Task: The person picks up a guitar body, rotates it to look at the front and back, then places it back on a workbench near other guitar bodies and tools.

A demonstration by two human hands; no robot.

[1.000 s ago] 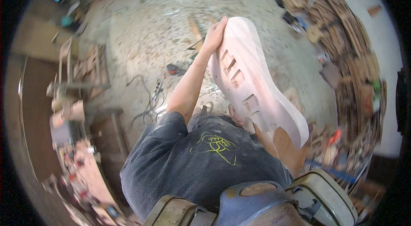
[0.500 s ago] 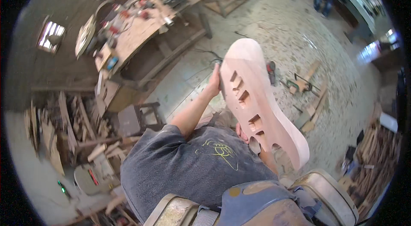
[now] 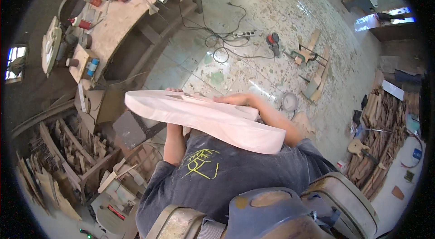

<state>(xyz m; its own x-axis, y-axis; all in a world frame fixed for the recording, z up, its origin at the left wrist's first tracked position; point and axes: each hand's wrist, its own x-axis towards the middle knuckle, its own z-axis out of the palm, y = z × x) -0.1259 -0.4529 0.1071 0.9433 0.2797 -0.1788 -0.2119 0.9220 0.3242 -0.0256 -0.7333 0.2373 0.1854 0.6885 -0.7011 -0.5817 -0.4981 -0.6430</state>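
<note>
A thick, shaped piece of pale wood [image 3: 213,123] with curved edges is held across my chest. Its broad side edge faces up toward me, and the face with the cut-out recesses is tilted away. From below, my left forearm rises behind the wood; only some fingers of my left hand [image 3: 174,89] show over its far edge, curled round it, with the rest hidden. My right hand [image 3: 232,99] lies along the far part of the recessed face, its visible fingers stretched out flat. The right forearm passes behind the wood's right end.
A workbench [image 3: 118,21] with bottles and tools stands far left. Cables [image 3: 219,40], a red and black power tool [image 3: 273,43] and clamped wood [image 3: 306,55] lie on the floor ahead. Wood offcuts are piled at the left [image 3: 81,148] and right [image 3: 378,139].
The wood has swung from pointing away to lying across me, its recessed face tipped away. My right hand has moved from its near end onto the face. My view has shifted.
</note>
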